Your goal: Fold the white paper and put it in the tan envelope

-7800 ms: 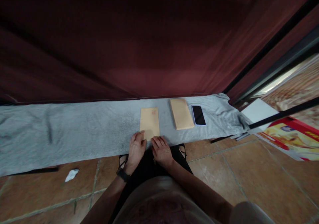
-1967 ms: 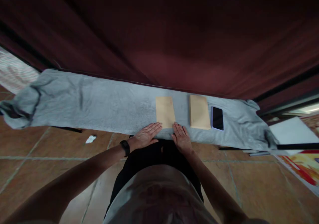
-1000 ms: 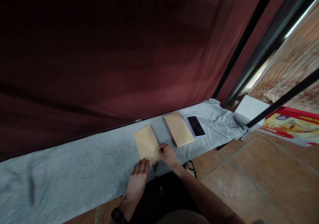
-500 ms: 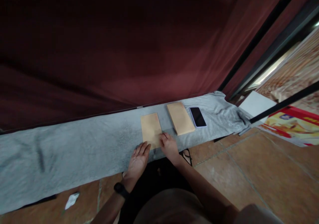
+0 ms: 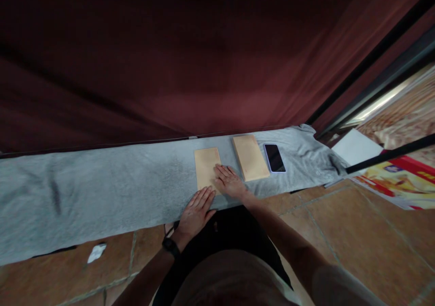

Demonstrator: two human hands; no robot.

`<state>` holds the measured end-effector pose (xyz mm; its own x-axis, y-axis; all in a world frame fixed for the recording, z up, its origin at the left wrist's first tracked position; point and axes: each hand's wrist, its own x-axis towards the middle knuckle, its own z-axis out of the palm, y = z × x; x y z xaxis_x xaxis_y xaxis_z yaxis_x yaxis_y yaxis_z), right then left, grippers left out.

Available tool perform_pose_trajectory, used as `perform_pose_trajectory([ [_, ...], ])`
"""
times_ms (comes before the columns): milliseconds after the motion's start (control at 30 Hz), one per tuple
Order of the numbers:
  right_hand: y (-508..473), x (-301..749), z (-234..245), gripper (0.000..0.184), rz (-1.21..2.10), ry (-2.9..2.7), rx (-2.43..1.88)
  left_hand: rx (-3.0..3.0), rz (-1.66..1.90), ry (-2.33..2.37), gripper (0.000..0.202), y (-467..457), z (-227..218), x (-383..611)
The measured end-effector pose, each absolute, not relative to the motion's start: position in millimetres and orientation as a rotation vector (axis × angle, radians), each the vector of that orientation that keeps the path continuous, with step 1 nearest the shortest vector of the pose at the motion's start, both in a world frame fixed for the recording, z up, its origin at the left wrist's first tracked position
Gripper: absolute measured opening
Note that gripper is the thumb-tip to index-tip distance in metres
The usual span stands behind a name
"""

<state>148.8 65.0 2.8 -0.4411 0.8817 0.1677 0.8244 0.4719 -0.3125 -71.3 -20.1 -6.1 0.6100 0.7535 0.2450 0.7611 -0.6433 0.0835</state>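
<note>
A brown paper envelope (image 5: 206,163) lies flat on the grey cloth in front of me. My left hand (image 5: 197,211) rests palm down over its near left corner, fingers stretched out and wearing a dark wristband. On the envelope's right side lies my right hand (image 5: 229,181), also flat with fingers extended. Both hands cover the near part of the envelope. Just to the right sits a thick stack of similar brown envelopes (image 5: 250,157), with small reddish print at its corners. Beyond the stack is a smartphone (image 5: 275,157) with a dark screen and a pale purple edge.
The grey cloth (image 5: 102,188) covers a long, narrow bench. A dark red curtain (image 5: 204,70) hangs behind it. On the right are a black pole (image 5: 390,154), a white board (image 5: 356,148) and a red-yellow printed box (image 5: 401,179). White crumpled paper (image 5: 97,252) lies on the tiled floor.
My left hand has turned from palm partly up to palm down on the envelope. The fingers of my right hand have gone from curled at its edge to flat on top.
</note>
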Motion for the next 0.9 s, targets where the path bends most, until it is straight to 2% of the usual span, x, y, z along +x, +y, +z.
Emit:
perform_pose_trajectory([
  [400,135.4,138.0,2.3,0.057,0.202,-2.417,-1.560,-2.809,-0.386,-1.324,0.053,-16.6,5.8,-67.8],
  [700,67.3,166.7,4.5,0.051,0.339,-2.508,-1.307,-2.740,-0.311,-1.445,0.057,-13.7,9.5,-41.2],
  [900,39.5,186.6,10.0,0.045,0.494,-2.511,-1.168,-2.836,-0.407,-1.304,0.056,-13.1,0.0,-43.2],
])
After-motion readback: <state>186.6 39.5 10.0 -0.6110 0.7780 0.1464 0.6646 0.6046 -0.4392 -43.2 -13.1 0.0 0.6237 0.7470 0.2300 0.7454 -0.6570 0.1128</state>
